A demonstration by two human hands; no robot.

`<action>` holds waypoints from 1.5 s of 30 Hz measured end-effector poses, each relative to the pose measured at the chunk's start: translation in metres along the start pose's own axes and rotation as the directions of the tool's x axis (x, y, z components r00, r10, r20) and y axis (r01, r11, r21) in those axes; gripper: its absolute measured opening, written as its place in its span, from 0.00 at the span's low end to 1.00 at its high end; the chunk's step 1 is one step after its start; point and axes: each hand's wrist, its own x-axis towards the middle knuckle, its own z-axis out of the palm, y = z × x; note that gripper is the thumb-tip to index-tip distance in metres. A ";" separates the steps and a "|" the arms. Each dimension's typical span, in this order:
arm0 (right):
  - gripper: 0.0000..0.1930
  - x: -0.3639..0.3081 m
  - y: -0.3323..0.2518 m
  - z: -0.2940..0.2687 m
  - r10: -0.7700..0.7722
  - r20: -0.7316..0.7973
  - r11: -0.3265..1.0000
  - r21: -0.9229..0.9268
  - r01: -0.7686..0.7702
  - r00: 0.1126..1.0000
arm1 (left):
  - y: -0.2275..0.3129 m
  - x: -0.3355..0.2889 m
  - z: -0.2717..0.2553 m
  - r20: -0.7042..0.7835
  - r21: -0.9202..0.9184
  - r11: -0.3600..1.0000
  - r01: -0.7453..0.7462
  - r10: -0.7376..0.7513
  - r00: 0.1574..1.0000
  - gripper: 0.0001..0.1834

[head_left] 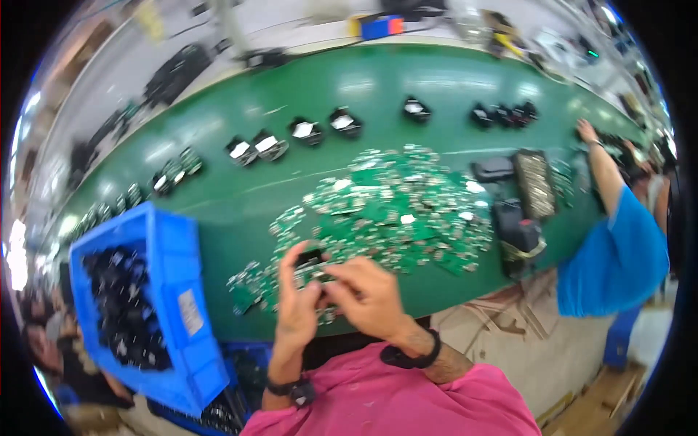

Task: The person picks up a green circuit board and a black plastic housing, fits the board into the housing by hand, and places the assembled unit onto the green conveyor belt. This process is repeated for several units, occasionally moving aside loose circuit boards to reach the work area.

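My left hand (297,301) holds a small black part (310,258) between its raised index finger and its thumb. Close beside it, my right hand (369,294) has its fingers pinched at the edge of a small green circuit board (313,274), just below the black part. Blur and fingers hide how board and part meet. A broad heap of green circuit boards (396,211) lies right beyond both hands on the green table (240,200). A smaller cluster of boards (251,287) spreads to the left of my left hand.
A blue crate (174,254) full of black parts stands at the left. Black pieces with white labels (305,131) line the far side. At the right are black cases (518,229) and a brown-gold block (534,183). A co-worker in a blue sleeve (618,254) reaches over the table.
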 end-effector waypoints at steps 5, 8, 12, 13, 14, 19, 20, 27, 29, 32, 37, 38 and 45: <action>0.06 0.004 -0.011 -0.009 0.217 0.018 0.973 0.074 -0.218 0.976 | -0.001 -0.005 0.007 0.022 0.331 0.926 -0.184 0.187 0.982 0.30; 0.07 0.005 -0.007 0.002 0.304 0.104 0.949 0.056 -0.311 0.947 | -0.002 -0.007 0.005 0.011 0.587 0.786 -0.195 0.233 0.972 0.27; 0.06 0.004 -0.006 0.004 0.129 0.039 0.982 0.132 -0.134 0.991 | 0.000 -0.014 0.001 -0.018 0.435 0.878 -0.198 0.229 0.973 0.25; 0.06 0.002 -0.008 0.002 0.135 0.075 0.979 0.142 -0.145 0.988 | -0.002 -0.010 -0.002 -0.008 0.388 0.904 -0.180 0.198 0.980 0.25; 0.06 0.000 -0.007 0.001 0.142 0.068 0.980 0.132 -0.150 0.987 | -0.005 -0.008 0.000 0.007 0.405 0.887 -0.222 0.240 0.971 0.25; 0.05 0.002 -0.009 -0.002 0.404 0.123 0.815 0.401 -0.418 0.906 | 0.011 -0.009 0.008 -0.009 0.365 0.919 -0.148 0.163 0.987 0.27; 0.09 0.002 -0.010 -0.002 0.404 0.117 0.766 0.500 -0.405 0.907 | 0.012 -0.009 0.009 0.006 0.383 0.913 -0.139 0.148 0.989 0.28; 0.10 0.004 -0.005 -0.011 0.374 0.186 0.680 0.612 -0.405 0.909 | 0.011 -0.008 0.006 0.074 0.270 0.962 0.026 -0.047 0.996 0.31; 0.10 0.004 -0.006 -0.009 0.368 0.188 0.702 0.587 -0.405 0.911 | 0.009 -0.010 0.004 0.078 0.309 0.951 -0.005 -0.020 0.997 0.30; 0.08 0.005 -0.010 -0.003 0.412 0.169 0.724 0.536 -0.434 0.896 | 0.008 -0.009 0.004 0.086 0.352 0.936 -0.026 -0.004 0.996 0.29; 0.06 0.001 -0.003 -0.001 0.347 0.180 0.792 0.469 -0.390 0.921 | 0.001 -0.005 0.003 0.037 0.375 0.927 -0.035 0.023 0.999 0.30; 0.06 0.001 -0.002 -0.001 0.294 0.148 0.849 0.414 -0.329 0.944 | -0.006 -0.004 0.000 0.037 0.422 0.900 -0.111 0.105 0.994 0.29; 0.04 0.000 -0.011 -0.005 0.146 -0.017 0.988 0.055 -0.145 0.989 | 0.003 -0.009 0.005 0.026 0.426 0.878 -0.219 0.230 0.973 0.31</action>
